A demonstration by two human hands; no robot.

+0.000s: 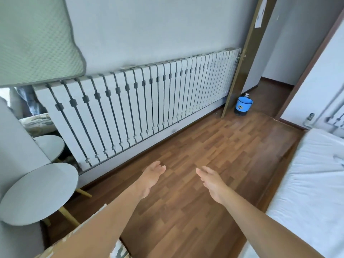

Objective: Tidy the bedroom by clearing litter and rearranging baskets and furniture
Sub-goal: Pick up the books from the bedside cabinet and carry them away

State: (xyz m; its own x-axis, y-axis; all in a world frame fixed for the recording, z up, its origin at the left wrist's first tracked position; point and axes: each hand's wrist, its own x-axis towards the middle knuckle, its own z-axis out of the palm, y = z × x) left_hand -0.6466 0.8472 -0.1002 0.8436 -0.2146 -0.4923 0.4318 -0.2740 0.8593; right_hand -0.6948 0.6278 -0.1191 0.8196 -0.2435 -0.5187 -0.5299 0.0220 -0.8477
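Observation:
My left hand [151, 176] and my right hand [212, 180] reach out side by side over the wooden floor [195, 151], fingers straight, palms turned toward each other, holding nothing. A small blue bucket [243, 105] stands on the floor by the open door [242, 67], far ahead on the right. Two round grey side tables sit at the left, a near one [37, 194] and a smaller one [50, 146] behind it.
A long white slatted radiator cover [141, 103] runs along the wall ahead. A bed with a white sheet [312, 183] fills the right side. A green quilted mat [35, 40] hangs at the top left. Patterned fabric [119, 252] lies at the bottom edge.

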